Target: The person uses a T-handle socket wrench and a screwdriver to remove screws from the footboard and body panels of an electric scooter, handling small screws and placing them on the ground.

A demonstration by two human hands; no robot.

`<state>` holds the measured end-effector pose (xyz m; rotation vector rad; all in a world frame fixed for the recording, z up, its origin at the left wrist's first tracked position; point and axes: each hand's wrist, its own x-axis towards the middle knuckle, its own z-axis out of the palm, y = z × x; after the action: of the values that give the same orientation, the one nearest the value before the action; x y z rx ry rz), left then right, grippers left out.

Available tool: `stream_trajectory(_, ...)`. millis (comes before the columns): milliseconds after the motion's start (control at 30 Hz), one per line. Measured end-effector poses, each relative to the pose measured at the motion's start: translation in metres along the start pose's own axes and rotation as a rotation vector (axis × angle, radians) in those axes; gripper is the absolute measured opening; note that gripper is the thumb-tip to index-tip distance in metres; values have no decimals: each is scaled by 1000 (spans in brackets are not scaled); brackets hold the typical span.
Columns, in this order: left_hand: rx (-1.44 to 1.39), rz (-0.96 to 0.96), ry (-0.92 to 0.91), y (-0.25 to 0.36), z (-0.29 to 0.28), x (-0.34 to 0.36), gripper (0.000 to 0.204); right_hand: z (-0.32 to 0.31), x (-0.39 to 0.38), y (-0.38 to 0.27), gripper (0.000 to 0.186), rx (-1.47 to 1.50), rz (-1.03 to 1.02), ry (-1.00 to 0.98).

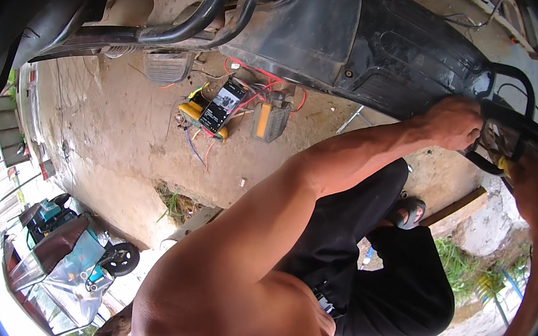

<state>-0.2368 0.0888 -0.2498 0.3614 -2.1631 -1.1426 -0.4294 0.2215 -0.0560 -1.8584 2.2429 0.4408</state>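
My left hand point(455, 123) is closed at the edge of a black vehicle body, its fingers curled by a black tube frame point(524, 123). What lies inside those fingers is hidden. My right hand point(530, 187) reaches in from the right, below the tubes, with its fingers closed around a small yellow piece point(504, 166). Most of that piece is covered, so its kind does not show. Beside the left hand is a ribbed black plastic floor panel point(418, 56), scuffed and dusty.
On the dusty ground, a phone point(223, 105) leans on a yellow tool-like thing point(191, 111) among red and blue wires. Next to it stands a dark box with an orange stripe point(270, 121). A pedal point(167, 67) hangs above. A three-wheeler point(66, 258) is parked far left.
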Motion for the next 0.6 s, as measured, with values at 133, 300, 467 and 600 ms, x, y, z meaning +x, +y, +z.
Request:
stream_trajectory(133, -10, 3, 7, -2, 2, 2, 17, -33, 12, -29, 17, 494, 515, -317)
stream_trajectory(300, 3, 11, 12, -7, 6, 1, 18, -30, -11, -11, 38, 87, 12, -116)
stream_trajectory(467, 20, 32, 50, -14, 18, 1, 19, -25, -11, -6, 43, -352, -354, 10)
stream_trajectory(600, -3, 24, 38, -12, 29, 6, 19, 11, -11, 55, 38, 713, 120, -168)
